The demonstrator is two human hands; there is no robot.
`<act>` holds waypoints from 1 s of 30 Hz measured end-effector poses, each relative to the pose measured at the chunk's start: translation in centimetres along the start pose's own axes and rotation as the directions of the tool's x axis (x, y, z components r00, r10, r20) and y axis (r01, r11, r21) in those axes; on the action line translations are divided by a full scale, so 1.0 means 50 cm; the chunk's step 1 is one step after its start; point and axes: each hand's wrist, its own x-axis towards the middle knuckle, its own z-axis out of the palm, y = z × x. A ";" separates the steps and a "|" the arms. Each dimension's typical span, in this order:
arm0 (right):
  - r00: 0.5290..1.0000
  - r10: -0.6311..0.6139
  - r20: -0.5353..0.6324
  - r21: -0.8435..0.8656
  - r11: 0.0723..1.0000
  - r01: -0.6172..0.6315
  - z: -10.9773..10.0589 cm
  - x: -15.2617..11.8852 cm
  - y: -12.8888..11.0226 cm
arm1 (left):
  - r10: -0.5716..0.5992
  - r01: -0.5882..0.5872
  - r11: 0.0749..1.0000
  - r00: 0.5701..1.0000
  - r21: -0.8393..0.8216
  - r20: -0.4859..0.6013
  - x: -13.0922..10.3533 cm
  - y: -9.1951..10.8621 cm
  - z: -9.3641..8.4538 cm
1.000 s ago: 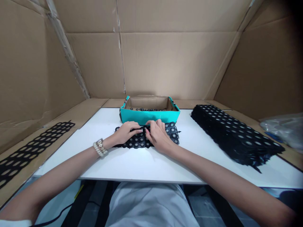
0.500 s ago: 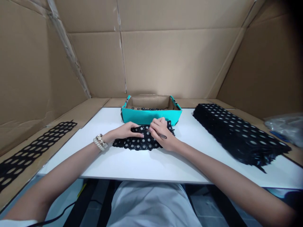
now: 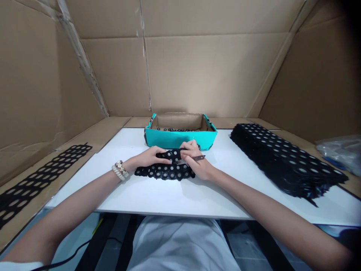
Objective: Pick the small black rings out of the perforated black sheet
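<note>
A black lace-like strip with rows of round pale spots [image 3: 165, 171] lies on the white table in front of the box. My left hand [image 3: 149, 156], with bracelets at the wrist, grips the strip's upper left part between thumb and fingers. At the strip's right part, my right hand [image 3: 194, 160] is closed round a slim tool with a dark handle [image 3: 199, 158]. The tool's thin pale tip points left over the strip. Part of the strip is hidden under both hands.
A turquoise cardboard box [image 3: 180, 139] with black rings inside stands behind the hands. A thick stack of spotted black strips [image 3: 282, 158] lies at the right, near a clear plastic bag [image 3: 344, 152]. Another strip [image 3: 42, 177] lies at the left. Cardboard walls [image 3: 197, 71] enclose the table.
The tool in my right hand has tilted, its handle now pointing more to the right and its tip more visible. My left hand has barely moved.
</note>
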 end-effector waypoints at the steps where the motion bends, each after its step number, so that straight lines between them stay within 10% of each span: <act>1: 1.000 0.011 -0.017 -0.006 1.000 -0.011 0.002 -0.001 -0.003 | -0.001 0.001 1.000 1.000 0.000 -0.009 0.000 0.000 0.000; 30: 0.999 0.029 -0.024 -0.113 0.993 -0.032 0.021 -0.011 -0.012 | 0.038 -0.035 0.999 0.996 0.039 -0.083 -0.002 -0.001 0.015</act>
